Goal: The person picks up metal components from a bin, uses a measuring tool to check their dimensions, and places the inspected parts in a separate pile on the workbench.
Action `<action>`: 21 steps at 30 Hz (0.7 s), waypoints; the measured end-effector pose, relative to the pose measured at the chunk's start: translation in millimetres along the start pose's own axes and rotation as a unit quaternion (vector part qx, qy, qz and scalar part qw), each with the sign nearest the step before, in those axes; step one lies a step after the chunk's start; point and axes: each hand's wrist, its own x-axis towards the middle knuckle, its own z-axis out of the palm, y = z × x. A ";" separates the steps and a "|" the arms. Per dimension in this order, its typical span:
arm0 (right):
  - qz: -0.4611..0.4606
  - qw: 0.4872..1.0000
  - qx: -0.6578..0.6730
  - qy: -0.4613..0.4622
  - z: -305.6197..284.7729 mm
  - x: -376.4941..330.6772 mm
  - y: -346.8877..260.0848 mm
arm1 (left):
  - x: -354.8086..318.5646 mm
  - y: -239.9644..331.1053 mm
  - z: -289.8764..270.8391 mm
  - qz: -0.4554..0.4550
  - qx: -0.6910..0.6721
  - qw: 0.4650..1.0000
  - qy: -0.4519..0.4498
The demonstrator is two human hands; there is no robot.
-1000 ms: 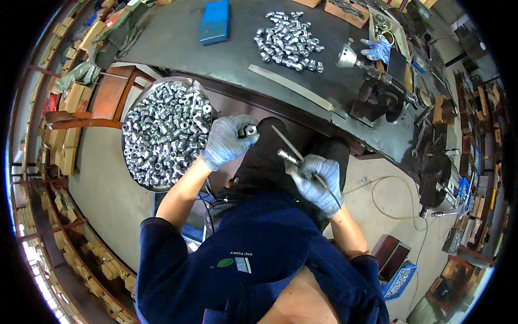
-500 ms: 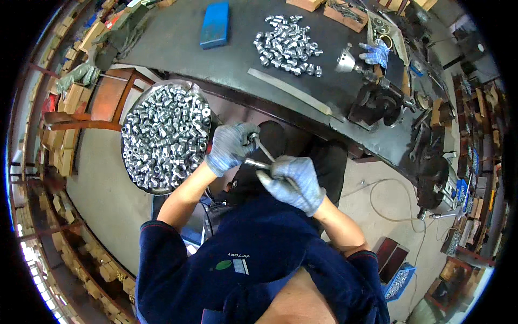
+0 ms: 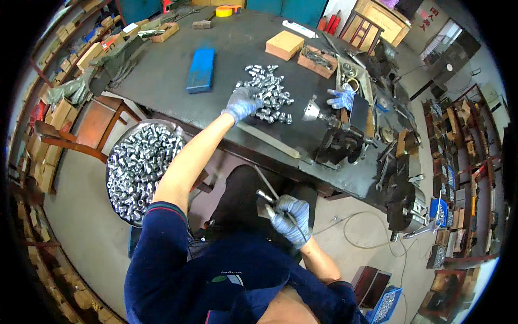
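My left hand [image 3: 243, 105], in a grey-blue knit glove, reaches across to a loose pile of shiny metal fittings [image 3: 272, 93] on the dark table. Its fingers bend down at the pile's left side; whether they grip a fitting is hidden. My right hand [image 3: 292, 218], gloved alike, is closed above my lap. It grips a slim metal rod [image 3: 266, 181] slanting up and left, plus a short, bright cylindrical metal piece [image 3: 264, 195] that sticks out beside the rod. Left of my lap, a large round container [image 3: 120, 217] is heaped with similar fittings [image 3: 141, 167].
On the table [image 3: 162, 75] lie a blue box [image 3: 200, 71], a flat metal bar [image 3: 270, 140] and a cardboard box [image 3: 284, 45]. A vise-like fixture [image 3: 337, 143] stands at the right, with a blue glove [image 3: 341, 98] behind it. A wooden chair [image 3: 91, 127] stands left.
My left hand has left the rod area by my right hand and moved forward to the pile on the table. The right hand keeps its hold. The view has tilted up.
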 end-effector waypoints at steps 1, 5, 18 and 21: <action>0.009 1.000 0.000 -0.017 1.9 0.2 1.5 | 16.5 -15.2 -1.6 0.012 -0.089 0.995 0.037; 0.031 0.998 -0.056 -0.008 -6.7 -9.5 9.0 | 24.0 27.8 -9.5 -0.085 -0.352 0.932 0.024; 0.096 0.995 -0.030 0.024 -4.4 -41.9 36.7 | -188.7 -54.7 -258.9 -0.121 0.213 0.963 -0.113; 0.104 0.994 -0.022 0.001 -0.3 -39.7 42.2 | -231.0 -108.2 -299.2 -0.226 0.265 0.936 -0.049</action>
